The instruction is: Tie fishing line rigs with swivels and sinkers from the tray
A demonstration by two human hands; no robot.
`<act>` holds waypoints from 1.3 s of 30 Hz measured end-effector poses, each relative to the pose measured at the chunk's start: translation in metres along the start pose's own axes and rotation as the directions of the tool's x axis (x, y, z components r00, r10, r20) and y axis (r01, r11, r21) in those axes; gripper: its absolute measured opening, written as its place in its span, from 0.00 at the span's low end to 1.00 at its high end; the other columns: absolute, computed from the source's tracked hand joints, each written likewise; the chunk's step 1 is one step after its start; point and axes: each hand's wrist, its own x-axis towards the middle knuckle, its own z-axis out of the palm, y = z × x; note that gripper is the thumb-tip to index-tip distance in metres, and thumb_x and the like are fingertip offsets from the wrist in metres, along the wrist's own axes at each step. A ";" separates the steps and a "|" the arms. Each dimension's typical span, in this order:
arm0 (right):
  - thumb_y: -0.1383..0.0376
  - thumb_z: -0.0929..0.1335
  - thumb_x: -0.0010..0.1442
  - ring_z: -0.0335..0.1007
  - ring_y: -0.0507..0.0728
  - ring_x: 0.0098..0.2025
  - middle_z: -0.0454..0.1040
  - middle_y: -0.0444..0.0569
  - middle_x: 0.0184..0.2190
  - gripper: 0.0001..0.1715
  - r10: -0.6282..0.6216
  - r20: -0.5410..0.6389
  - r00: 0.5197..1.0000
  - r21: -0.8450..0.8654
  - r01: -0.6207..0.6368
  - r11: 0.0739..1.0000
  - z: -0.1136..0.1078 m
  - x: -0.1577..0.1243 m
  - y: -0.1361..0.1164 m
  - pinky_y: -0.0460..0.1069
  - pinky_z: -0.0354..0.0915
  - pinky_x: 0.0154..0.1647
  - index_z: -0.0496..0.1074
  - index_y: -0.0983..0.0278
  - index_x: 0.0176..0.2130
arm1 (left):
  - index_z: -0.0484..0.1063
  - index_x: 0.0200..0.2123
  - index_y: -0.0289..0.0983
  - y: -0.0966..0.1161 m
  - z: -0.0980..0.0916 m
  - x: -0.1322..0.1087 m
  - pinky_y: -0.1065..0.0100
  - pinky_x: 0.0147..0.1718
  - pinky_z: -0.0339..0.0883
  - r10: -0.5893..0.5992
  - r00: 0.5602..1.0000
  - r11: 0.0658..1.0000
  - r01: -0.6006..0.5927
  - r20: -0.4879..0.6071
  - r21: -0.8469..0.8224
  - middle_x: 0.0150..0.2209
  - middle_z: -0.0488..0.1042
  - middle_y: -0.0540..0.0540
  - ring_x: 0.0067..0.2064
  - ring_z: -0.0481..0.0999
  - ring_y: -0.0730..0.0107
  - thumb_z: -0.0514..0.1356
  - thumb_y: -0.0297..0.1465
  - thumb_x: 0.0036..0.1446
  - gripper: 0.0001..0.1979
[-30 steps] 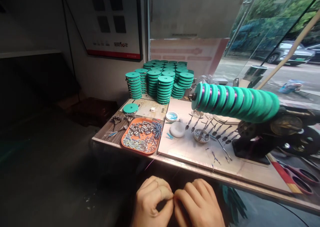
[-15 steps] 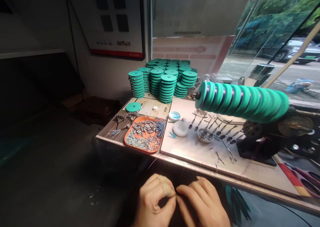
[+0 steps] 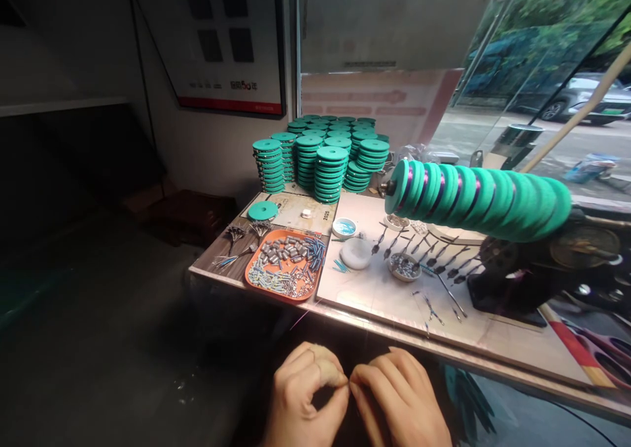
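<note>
Below the table's front edge, my left hand [image 3: 308,394] pinches thumb against forefinger, with a pale covering on a finger. My right hand [image 3: 399,394] is close beside it, fingers bent and tips pressed together. The fingertips of both hands nearly meet, and whatever is between them is too small to make out. A thin purple line [image 3: 300,320] shows at the table edge just above my left hand. Nearest on the table are an orange tray [image 3: 250,280] of metal weights, tubes and small fittings, and a few assembled line rigs [image 3: 434,310].
Stacked green spools [image 3: 331,171] stand at the back. To the right, a machine [image 3: 513,276] carries a row of green spools [image 3: 478,200] wound with purple line. Small bowls [image 3: 405,277], a white round lid [image 3: 355,254] and scissors [image 3: 606,361] lie around the board [image 3: 365,296].
My right fingers have curled in slightly and their tips sit closer together. My left hand has barely moved. The table's things are unchanged.
</note>
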 end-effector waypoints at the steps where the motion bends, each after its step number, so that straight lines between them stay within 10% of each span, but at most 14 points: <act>1: 0.71 0.59 0.60 0.58 0.54 0.30 0.65 0.44 0.22 0.11 0.002 0.002 1.000 -0.004 -0.002 1.000 0.000 0.000 0.000 0.53 0.54 0.45 0.66 0.63 0.29 | 0.67 0.21 0.34 0.000 0.000 0.000 0.72 0.24 0.67 0.002 1.000 1.000 -0.002 -0.001 -0.001 0.21 0.72 0.47 0.26 0.71 0.71 0.57 0.15 0.44 0.09; 25: 0.67 0.63 0.58 0.66 0.57 0.41 0.70 0.42 0.27 0.06 -0.276 0.156 0.948 -0.178 0.302 0.937 -0.017 0.017 0.021 0.56 0.41 0.59 0.68 0.61 0.37 | 0.67 0.21 0.35 0.000 0.000 0.009 0.69 0.24 0.66 0.011 1.000 0.989 -0.014 0.026 0.145 0.22 0.72 0.48 0.26 0.71 0.69 0.56 0.17 0.44 0.09; 39: 0.70 0.58 0.61 0.65 0.56 0.38 0.65 0.42 0.22 0.13 -0.210 0.153 0.966 -0.132 0.230 0.964 -0.022 0.020 0.027 0.58 0.42 0.59 0.65 0.61 0.29 | 0.65 0.21 0.35 0.004 0.002 0.015 0.68 0.25 0.62 0.026 0.993 0.975 -0.050 0.112 0.217 0.22 0.71 0.49 0.26 0.69 0.69 0.56 0.16 0.43 0.09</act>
